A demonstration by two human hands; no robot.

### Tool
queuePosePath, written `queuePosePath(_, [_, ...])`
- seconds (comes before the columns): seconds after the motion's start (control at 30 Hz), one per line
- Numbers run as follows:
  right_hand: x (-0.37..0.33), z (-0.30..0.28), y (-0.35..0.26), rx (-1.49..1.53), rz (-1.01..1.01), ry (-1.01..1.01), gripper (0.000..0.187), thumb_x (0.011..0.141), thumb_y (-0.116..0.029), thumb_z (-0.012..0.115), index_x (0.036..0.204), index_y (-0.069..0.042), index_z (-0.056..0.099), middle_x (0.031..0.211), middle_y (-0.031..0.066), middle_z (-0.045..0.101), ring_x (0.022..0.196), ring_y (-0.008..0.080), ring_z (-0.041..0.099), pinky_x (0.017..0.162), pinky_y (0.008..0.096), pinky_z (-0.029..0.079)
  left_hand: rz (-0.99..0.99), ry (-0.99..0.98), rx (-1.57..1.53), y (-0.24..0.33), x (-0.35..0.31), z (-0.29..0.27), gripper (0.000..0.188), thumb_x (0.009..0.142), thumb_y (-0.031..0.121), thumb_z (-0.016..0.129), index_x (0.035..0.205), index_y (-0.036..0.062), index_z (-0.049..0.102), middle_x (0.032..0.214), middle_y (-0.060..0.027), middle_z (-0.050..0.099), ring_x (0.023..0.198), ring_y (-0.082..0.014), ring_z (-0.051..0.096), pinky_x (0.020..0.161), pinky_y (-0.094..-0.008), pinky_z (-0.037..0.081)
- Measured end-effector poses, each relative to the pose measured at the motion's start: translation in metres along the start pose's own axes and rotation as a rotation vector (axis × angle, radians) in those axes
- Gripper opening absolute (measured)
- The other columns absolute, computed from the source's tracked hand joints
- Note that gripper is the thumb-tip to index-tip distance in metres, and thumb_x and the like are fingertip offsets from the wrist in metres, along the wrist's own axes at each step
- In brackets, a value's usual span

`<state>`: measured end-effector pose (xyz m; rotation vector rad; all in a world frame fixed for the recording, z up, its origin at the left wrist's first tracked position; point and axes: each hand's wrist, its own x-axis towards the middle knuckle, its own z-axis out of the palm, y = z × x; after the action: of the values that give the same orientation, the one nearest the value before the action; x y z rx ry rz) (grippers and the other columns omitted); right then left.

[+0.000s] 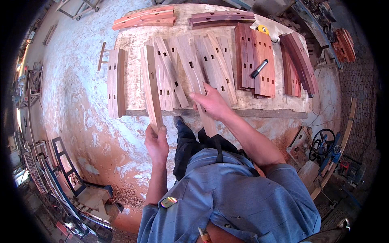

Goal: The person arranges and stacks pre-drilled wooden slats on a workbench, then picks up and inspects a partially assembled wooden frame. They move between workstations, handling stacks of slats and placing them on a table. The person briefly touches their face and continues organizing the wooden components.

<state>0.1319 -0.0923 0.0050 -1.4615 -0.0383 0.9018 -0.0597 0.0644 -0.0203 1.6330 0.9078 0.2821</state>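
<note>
My left hand (157, 141) is closed round the near end of a pale wooden slat (151, 83) with a mortise slot cut in it; the slat's far part reaches over the worktable. My right hand (212, 104) grips a second slotted wooden slat (194, 71), thumb on top, its near end jutting past the table edge toward my waist. Between the two lie several slotted pieces (172, 71), some resting askew on others. Right of the second slat sits another overlapping group of pale slotted pieces (214, 60).
The worktable (131, 38) also bears a stack at its left (116, 83), orange pieces (144, 18) and purplish pieces (223, 17) at the back, and reddish stacks (265, 52) at right with a black marker (259, 69). A yellow tape measure (263, 29) lies behind. Shavings (126, 194) cover floor at lower left.
</note>
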Motion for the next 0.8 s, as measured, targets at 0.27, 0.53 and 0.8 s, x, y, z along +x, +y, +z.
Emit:
queuePosePath(0.27, [0.004, 0.002, 0.010, 0.083, 0.001, 0.003, 0.035, 0.092, -0.020, 0.063, 0.117, 0.000, 0.050, 0.091, 0.0072, 0.061, 0.067, 0.0136, 0.059, 0.060, 0.0306, 0.051, -0.177, -0.123, -0.272, 0.007, 0.001, -0.004, 0.030, 0.094, 0.025, 0.062, 0.111, 0.0002, 0.058, 0.090, -0.0071, 0.066, 0.069, -0.0122, 0.060, 0.060, -0.0265, 0.050])
queuePosePath(0.53, [0.007, 0.014, 0.015, 0.205, -0.046, 0.005, 0.031, 0.092, -0.019, 0.063, 0.115, -0.002, 0.051, 0.089, 0.0056, 0.060, 0.069, 0.0128, 0.058, 0.061, 0.0308, 0.052, -0.255, -0.245, -0.510, -0.004, 0.003, 0.000, 0.024, 0.097, 0.023, 0.058, 0.107, 0.0011, 0.059, 0.091, -0.0076, 0.067, 0.070, -0.0138, 0.062, 0.060, -0.0271, 0.051])
queuePosePath(0.8, [0.007, 0.019, 0.012, 0.174, -0.032, 0.058, 0.030, 0.093, -0.021, 0.062, 0.116, -0.003, 0.054, 0.086, 0.0034, 0.059, 0.072, 0.0115, 0.057, 0.062, 0.0292, 0.051, -0.337, -0.381, -0.603, 0.012, 0.003, 0.032, 0.022, 0.098, 0.021, 0.055, 0.109, 0.0012, 0.056, 0.094, -0.0083, 0.066, 0.073, -0.0139, 0.062, 0.063, -0.0265, 0.053])
